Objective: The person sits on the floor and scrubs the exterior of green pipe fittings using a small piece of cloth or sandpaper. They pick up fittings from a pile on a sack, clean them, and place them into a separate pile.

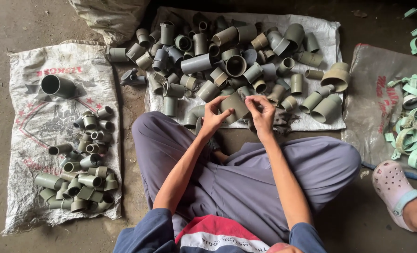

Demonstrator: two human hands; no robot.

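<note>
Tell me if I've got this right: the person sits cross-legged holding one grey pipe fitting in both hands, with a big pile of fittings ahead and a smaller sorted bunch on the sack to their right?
Not quite. The head view shows the smaller bunch on the sack to the person's left, not right. The rest holds: left hand and right hand hold one grey pipe fitting, with the big pile ahead.

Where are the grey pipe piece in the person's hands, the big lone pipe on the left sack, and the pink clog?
grey pipe piece (pixel 234 106), head view, its side wall.
big lone pipe (pixel 58 86), head view, its barrel.
pink clog (pixel 393 185), head view, its perforated top.
</note>
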